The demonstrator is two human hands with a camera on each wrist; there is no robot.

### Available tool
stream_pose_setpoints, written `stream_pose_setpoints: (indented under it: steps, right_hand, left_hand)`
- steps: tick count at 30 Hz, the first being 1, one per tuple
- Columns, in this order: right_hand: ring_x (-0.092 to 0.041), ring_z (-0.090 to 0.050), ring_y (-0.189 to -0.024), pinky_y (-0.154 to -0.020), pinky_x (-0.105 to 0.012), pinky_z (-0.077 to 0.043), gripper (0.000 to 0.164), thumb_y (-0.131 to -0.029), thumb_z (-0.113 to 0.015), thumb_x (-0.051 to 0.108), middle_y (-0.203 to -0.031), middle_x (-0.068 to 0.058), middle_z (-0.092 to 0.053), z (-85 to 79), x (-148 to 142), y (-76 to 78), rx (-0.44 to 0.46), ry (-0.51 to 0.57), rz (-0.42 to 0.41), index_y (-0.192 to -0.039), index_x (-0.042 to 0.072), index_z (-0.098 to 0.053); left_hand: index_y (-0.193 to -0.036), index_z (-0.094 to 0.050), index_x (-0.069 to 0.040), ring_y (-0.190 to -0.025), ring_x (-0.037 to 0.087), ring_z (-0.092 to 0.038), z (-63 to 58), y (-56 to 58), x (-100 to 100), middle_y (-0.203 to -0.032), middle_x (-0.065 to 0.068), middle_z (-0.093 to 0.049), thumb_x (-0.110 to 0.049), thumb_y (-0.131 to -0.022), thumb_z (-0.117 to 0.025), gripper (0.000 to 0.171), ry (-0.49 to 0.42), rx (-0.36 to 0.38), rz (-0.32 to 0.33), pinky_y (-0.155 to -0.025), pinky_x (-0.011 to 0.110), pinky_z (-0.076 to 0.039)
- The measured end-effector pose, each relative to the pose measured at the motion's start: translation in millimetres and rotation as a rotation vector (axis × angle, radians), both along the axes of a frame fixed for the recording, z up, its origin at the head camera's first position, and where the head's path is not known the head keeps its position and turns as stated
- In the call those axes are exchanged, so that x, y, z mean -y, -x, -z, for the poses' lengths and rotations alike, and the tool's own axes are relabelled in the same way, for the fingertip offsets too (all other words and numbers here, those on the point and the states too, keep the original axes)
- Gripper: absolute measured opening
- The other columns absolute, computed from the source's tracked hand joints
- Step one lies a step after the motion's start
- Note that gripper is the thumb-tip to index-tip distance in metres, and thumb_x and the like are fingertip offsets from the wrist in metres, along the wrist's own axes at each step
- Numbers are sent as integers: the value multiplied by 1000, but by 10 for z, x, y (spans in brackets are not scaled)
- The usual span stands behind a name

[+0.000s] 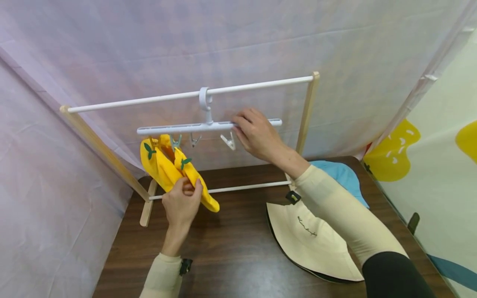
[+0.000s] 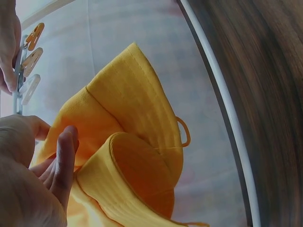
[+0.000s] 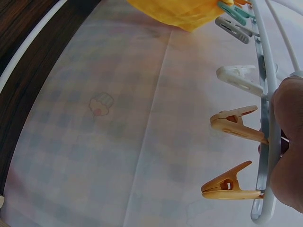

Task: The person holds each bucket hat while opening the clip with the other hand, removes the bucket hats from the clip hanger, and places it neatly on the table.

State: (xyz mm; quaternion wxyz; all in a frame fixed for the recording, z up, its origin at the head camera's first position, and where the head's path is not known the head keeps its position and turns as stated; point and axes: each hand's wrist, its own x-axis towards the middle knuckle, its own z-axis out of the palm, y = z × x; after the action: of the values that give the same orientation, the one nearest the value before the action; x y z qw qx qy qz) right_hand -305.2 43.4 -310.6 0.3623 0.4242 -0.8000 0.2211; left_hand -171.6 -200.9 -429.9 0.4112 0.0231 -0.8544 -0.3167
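A yellow bucket hat (image 1: 165, 167) with green leaf shapes hangs, folded, from clips at the left end of a white clip hanger (image 1: 169, 129). My left hand (image 1: 181, 205) pinches the hat's fabric low down, between thumb and fingers. On the hanger's bar, right of its hook, my right hand (image 1: 258, 136) grips with fingers over the top and thumb below. A green clip (image 3: 235, 13) is at the hat's edge. Along the bar hang a grey clip (image 3: 233, 29), a white clip (image 3: 240, 79) and orange clips (image 3: 228, 184), holding nothing.
The hanger's hook sits over the top rail (image 1: 257, 86) of a small wood-and-white rack. A cream bucket hat (image 1: 316, 240) with a dark underside lies on the brown table (image 1: 231, 265) at the right, under my right forearm. Behind it is a light blue hat (image 1: 343, 178). Pale curtains surround the table.
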Motion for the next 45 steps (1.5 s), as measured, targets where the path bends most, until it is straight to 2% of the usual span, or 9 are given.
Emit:
stream_pose_setpoints:
  steps: [10,19,28,36,45]
  right_hand:
    - [-30,-62,-100,-90,-42,-51,25,-101,-63,15,-110,-15,-70,-8,-22,7,-1,10,-20,-117,-2,-71]
    - [-34,-61,-112,-102,-45,-50,35,-94,-68,13,-121,-18,-67,39,-72,30,-17,41,-43,-125,-2,-68]
    - [-34,-62,-118,-111,-46,-47,37,-92,-68,13,-125,-20,-68,45,-99,43,-64,65,-60,-126,-3,-67]
    - [-36,-61,-123,-121,-55,-38,39,-93,-67,16,-129,-19,-67,55,-120,23,-110,68,-59,-128,-2,-65]
    - [-38,-59,-129,-122,-59,-37,43,-93,-66,16,-135,-22,-65,41,-162,10,-164,61,-69,-131,-2,-63]
  left_hand:
    - [-83,-76,-5,-52,14,-71,-9,-23,-33,-65,4,-76,-16,-86,-73,12,20,-49,42,-53,32,-58]
    - [-81,-75,-4,-52,14,-71,0,-48,-56,-64,7,-76,-10,-85,-73,8,37,-68,76,-50,27,-57]
    - [-79,-75,-3,-51,14,-70,47,-38,-63,-63,7,-75,-9,-84,-72,9,49,-75,97,-49,27,-56]
    - [-77,-74,-4,-50,13,-69,79,-47,-76,-61,5,-74,-10,-83,-72,9,50,-83,107,-49,25,-55]
    - [-77,-74,-4,-50,14,-69,124,-43,-121,-62,6,-75,-10,-83,-72,9,38,-72,130,-50,22,-55]
